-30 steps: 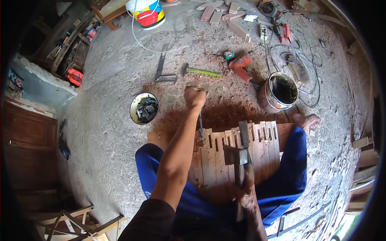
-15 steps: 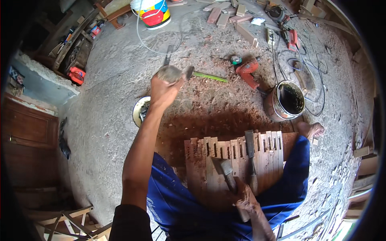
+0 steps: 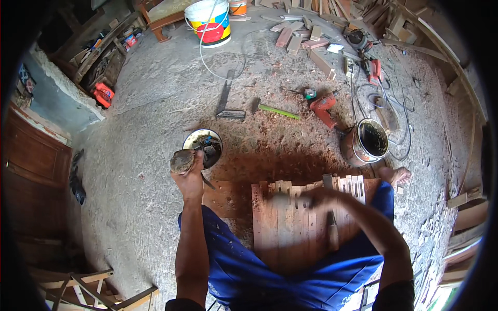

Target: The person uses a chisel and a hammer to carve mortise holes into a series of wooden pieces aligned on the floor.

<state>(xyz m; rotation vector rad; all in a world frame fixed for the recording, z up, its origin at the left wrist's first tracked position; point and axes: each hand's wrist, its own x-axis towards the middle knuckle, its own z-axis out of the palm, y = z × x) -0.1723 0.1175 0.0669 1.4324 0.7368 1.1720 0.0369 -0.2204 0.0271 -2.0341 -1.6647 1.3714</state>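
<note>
My left hand (image 3: pixel 191 179) is raised over the floor beside a metal bowl (image 3: pixel 194 139), shut on a brown rounded lump (image 3: pixel 181 160). A thin dark tool (image 3: pixel 207 182) sticks out below this hand. My right hand (image 3: pixel 317 199) is motion-blurred over a slotted wooden panel (image 3: pixel 282 233) on my lap. It grips a hammer, whose pale head (image 3: pixel 282 200) shows blurred to the left of the hand. A chisel (image 3: pixel 330 220) lies on the panel next to this hand.
A dark metal can (image 3: pixel 365 141) stands beside my bare foot (image 3: pixel 397 176). On the sawdust-covered floor lie a red power drill (image 3: pixel 322 107), a green stick (image 3: pixel 278 111), a metal square (image 3: pixel 228 106) and cables. A painted bucket (image 3: pixel 210 20) and wood offcuts (image 3: pixel 301 36) are farther off.
My left hand left the panel, reached far out over the floor, and came back by the bowl holding the brown lump. My right hand moved up across the panel with the hammer.
</note>
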